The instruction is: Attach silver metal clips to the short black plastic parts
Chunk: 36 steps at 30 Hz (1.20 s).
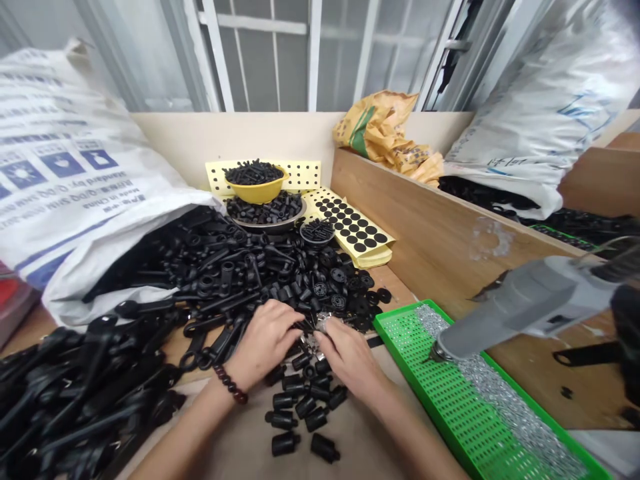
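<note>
Lying crosswise; lower-left black cylinder (283, 444), stub (297, 439) rightward

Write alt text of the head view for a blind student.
Bare left hand and right hand nearly meet at small silvery pieces beyond black cylindrical parts. Behind, a heap of black plastic pieces; at right, a green rectangular plastic tray.

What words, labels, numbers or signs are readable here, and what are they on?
"Made in China": left white sack, blue print.
"Standard by": same sack; the letters after it are unclear.
Three blue square symbols: same sack; its other print is unreadable.
Right white sack: markings too blurred to read.
Orange bag: print too small to read.
</note>
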Tool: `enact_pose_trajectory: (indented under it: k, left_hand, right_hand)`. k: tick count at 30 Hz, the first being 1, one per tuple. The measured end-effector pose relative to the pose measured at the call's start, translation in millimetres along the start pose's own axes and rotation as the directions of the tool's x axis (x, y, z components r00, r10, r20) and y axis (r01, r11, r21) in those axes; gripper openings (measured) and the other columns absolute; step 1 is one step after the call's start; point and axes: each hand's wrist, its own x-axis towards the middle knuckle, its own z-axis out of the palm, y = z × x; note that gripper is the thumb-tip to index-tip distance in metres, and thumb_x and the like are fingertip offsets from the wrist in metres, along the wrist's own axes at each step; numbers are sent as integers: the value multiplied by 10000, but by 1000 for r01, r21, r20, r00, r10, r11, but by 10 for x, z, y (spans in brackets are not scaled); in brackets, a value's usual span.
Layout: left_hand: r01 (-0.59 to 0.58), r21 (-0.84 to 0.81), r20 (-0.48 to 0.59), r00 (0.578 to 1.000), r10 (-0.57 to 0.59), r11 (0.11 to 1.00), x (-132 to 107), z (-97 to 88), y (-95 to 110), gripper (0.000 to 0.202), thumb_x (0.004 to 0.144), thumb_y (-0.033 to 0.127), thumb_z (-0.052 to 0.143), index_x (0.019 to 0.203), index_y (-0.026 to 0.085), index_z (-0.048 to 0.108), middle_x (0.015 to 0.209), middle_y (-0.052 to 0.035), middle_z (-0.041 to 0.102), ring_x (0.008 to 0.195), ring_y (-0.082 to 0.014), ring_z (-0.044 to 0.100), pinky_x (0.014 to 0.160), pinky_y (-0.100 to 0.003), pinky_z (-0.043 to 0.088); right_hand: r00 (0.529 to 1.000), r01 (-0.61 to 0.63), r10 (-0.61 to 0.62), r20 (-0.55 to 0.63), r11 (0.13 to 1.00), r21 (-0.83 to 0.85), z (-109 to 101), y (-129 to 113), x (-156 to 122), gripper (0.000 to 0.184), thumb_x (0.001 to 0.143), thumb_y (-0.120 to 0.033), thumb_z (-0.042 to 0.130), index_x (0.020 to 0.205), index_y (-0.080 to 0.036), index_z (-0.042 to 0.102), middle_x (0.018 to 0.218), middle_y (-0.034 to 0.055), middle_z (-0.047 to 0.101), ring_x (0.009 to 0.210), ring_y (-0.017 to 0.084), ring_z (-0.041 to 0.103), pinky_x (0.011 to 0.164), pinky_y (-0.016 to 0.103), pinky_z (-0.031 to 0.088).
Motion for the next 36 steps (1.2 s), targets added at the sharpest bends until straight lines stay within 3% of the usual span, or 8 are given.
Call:
enact_pose_trajectory:
  k: [4, 8, 14, 20, 23, 25, 31, 36]
  left_hand:
    - [82, 123, 7, 997, -83, 989, -82, -106, -116, 162, 816, 171, 558, 972, 180, 598, 935, -67, 636, 886, -240, 509, 755, -391, 393]
    - [79, 266, 61, 993, -99, 961, -50, -76, 13, 117, 779, 157, 591, 893, 177, 611, 856, -76, 615, 879, -270, 490, 751, -426, 352]
    - [126, 252, 10, 991, -133, 960, 110, 60, 98, 59, 772, 123, 561, 733, 148, 598, 816, -105, 591, 879, -289, 489, 753, -450, 346]
    - [115, 80, -12, 993, -114, 990, 75, 18, 11, 139, 816, 164, 531, 944, 164, 584, 848, -57, 630, 846, -215, 543, 761, -366, 436]
    - [81, -57, -20, 996, -83, 995, -15, -41, 69, 158, 853, 187, 494, 995, 181, 562, 922, -41, 633, 864, -171, 567, 779, -296, 467]
    - [46, -178, -33, 998, -53, 983, -69, -77, 141, 156, 867, 189, 480, 1000, 194, 562, 945, -38, 636, 882, -172, 571, 800, -304, 468]
    - [21, -419, 7, 1000, -20, 908, -140, -159, 359, 209, 885, 183, 458, 1039, 207, 596, 951, -56, 639, 893, -185, 564, 797, -326, 474]
    - [127, -610, 59, 992, -115, 782, -211, -153, 453, 225, 870, 185, 483, 1029, 222, 639, 926, -38, 657, 856, -171, 602, 774, -291, 492]
  right_hand:
    - [998, -38, 42, -51, 997, 72, 6, 52, -28, 262, 904, -244, 325, 645, -215, 345, 651, -12, 458, 592, 135, 445, 566, 245, 332]
    - [997, -34, 41, -66, 994, 101, 55, 54, -41, 266, 900, -251, 325, 636, -218, 317, 643, -14, 440, 596, 136, 432, 567, 247, 329]
    - [994, -26, 40, -99, 990, 136, 47, 40, -58, 257, 894, -236, 335, 638, -217, 328, 644, -13, 453, 599, 133, 445, 562, 243, 340]
    - [982, -14, 50, -181, 980, 197, -71, -28, -90, 242, 912, -238, 335, 677, -210, 382, 687, -2, 487, 638, 134, 473, 580, 238, 365]
    - [984, 8, 25, -179, 983, 182, -127, -78, -105, 234, 922, -239, 325, 706, -205, 409, 711, 11, 500, 658, 143, 483, 595, 249, 374]
    - [988, 41, -21, -152, 991, 130, -143, -104, -121, 237, 928, -232, 307, 731, -200, 436, 732, 27, 513, 669, 151, 487, 606, 259, 384]
    - [974, 184, -203, -101, 969, -165, -157, -154, -210, 303, 931, -193, 266, 747, -174, 505, 736, 66, 527, 681, 181, 504, 633, 299, 401]
    - [963, 250, -258, -75, 963, -104, -225, -225, -320, 284, 912, -162, 278, 734, -174, 499, 722, 72, 534, 676, 188, 511, 619, 303, 417]
